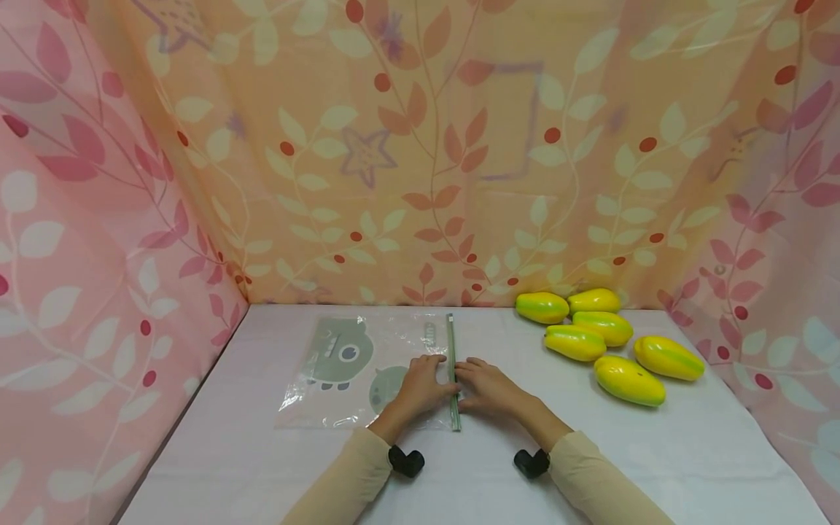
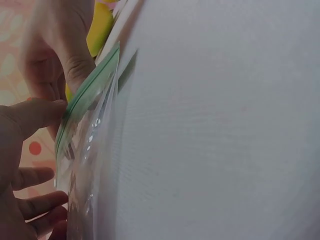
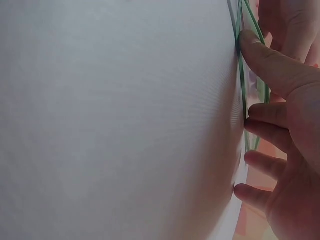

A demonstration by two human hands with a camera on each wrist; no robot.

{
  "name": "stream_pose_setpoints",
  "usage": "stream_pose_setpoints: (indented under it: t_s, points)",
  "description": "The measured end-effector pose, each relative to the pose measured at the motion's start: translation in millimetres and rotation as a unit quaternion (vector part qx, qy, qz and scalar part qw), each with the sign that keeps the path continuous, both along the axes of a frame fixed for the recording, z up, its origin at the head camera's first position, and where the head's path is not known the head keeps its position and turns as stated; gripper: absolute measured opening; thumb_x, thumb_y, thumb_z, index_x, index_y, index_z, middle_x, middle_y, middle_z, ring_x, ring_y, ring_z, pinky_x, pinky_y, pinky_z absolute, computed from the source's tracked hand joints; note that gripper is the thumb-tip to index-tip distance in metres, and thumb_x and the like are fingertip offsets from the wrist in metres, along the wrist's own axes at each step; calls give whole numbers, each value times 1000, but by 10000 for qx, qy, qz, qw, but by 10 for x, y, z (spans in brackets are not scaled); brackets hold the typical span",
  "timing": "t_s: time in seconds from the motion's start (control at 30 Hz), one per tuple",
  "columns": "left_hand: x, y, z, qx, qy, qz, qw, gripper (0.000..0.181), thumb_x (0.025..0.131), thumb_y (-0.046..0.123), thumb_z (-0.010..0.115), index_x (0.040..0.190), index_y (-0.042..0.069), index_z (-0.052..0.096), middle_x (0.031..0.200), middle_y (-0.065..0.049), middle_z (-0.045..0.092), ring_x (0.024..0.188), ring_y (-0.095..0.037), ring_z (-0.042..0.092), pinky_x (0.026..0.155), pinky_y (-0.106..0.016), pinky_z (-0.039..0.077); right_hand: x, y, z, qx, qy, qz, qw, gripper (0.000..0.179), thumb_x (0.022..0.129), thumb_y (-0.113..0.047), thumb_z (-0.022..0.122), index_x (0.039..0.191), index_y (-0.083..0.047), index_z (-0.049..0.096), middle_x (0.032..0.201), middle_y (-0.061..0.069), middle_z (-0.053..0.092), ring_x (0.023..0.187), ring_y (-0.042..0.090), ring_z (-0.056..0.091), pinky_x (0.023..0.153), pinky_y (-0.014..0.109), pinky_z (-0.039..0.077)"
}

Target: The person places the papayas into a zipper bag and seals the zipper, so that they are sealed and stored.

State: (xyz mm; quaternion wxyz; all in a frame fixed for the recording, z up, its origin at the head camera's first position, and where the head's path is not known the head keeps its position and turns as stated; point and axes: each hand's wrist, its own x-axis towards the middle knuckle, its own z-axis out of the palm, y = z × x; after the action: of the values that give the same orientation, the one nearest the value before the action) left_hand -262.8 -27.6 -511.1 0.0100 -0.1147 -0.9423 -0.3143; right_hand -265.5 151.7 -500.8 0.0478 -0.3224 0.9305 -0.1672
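Observation:
A clear zip bag (image 1: 420, 415) with grey-green cartoon prints lies flat, its green zip strip (image 1: 450, 335) facing right. In the left wrist view, the thumb of my left hand (image 1: 420, 390) touches the green edge (image 2: 85, 95) while its other fingers are spread over the bag. From the right side, my right hand (image 1: 492, 390) reaches to the same edge, fingers extended. The right wrist view shows two green strips (image 3: 244, 85) standing apart at the bag's mouth, with the right thumb (image 3: 265, 57) against them.
Several yellow-green papayas (image 1: 630, 380) lie in a group at the table's back right. White cloth covers the table (image 1: 223, 452). Patterned curtains (image 1: 433, 146) enclose the back and both sides. A black wrist mount (image 1: 407, 461) sits on each forearm.

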Motion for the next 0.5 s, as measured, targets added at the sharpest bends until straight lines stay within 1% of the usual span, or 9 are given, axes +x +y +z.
stream_pose_setpoints:
  t_s: [0.1,0.23,0.37,0.5]
  points:
    - [2,24,8,-61,-88,15,9999,67,78,43,77,130,7,57,125,-14,59,118,-32,50,96,-47,45,-10,-1,-5,63,74,16,10000,63,80,-34,78,132,-4,58,141,14,55,134,40,44,109,57,38]
    - [5,56,8,-279,-33,53,9996,70,75,46,78,130,8,57,125,-13,58,119,-32,49,95,-48,43,-28,-6,-20,98,149,-10,9998,64,79,-34,78,131,-4,59,140,14,55,131,39,47,106,57,40]
    - [4,87,-3,-422,-25,135,9990,68,73,41,79,129,9,57,124,-12,58,119,-32,49,92,-48,43,-30,-16,-33,77,168,-66,9998,66,78,-36,79,131,-4,59,140,13,56,130,39,48,103,58,41]
    - [7,96,0,-462,-81,188,9987,65,74,33,78,130,8,57,126,-13,59,119,-32,49,92,-49,44,-24,-24,-38,77,137,-106,9998,70,78,-41,79,132,-3,58,141,12,55,130,38,48,102,58,42]
